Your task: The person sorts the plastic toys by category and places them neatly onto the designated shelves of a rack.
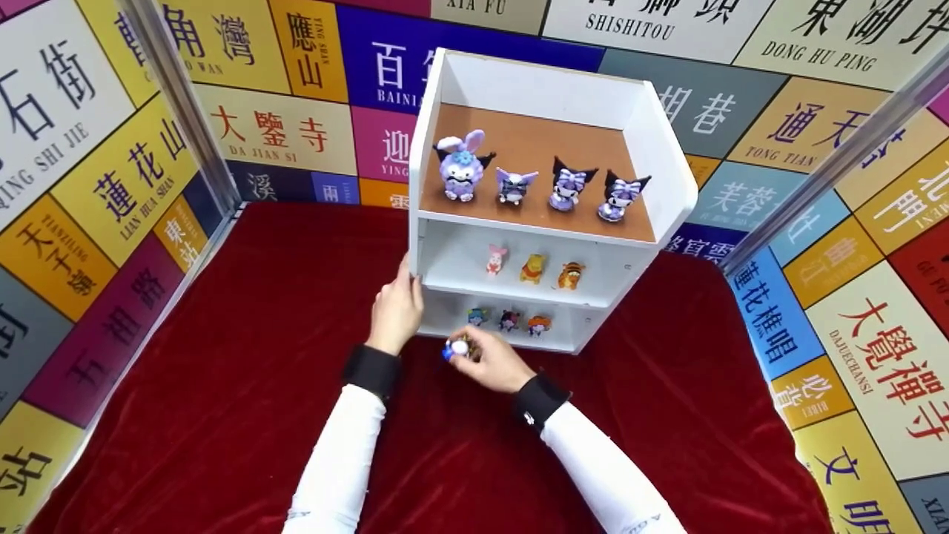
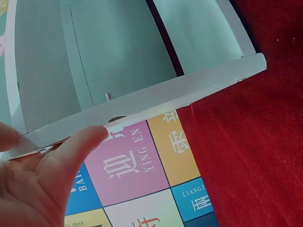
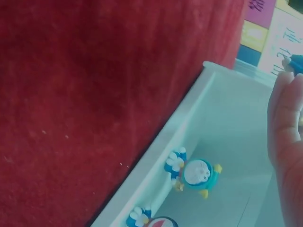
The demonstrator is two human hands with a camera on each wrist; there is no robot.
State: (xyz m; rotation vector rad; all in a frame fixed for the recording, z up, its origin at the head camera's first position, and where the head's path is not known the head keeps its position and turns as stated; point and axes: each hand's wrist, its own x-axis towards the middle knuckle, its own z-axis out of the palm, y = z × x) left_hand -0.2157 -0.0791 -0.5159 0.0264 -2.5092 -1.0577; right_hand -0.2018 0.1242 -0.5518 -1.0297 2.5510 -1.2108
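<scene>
My right hand (image 1: 498,362) pinches a small blue-and-white figurine (image 1: 451,350) just in front of the bottom tier of a white shelf unit (image 1: 511,297). In the right wrist view only a blue bit of that figurine (image 3: 297,64) shows past the fingers. Thumb and fingers of my left hand (image 1: 398,311) grip the unit's left side panel, its edge (image 2: 156,97) filling the left wrist view. On the bottom tier sit three blue-bodied cat figurines, one in a teal hood (image 3: 196,171), one dark (image 1: 508,320), one orange (image 1: 539,324).
Above, the middle tier carries a pink pig figurine (image 1: 494,259), a yellow bear (image 1: 531,268) and an orange tiger (image 1: 570,275). Several purple figurines (image 1: 567,184) stand on the brown top tier. Dark red cloth (image 1: 245,386) covers the table; printed panels (image 1: 282,133) surround it.
</scene>
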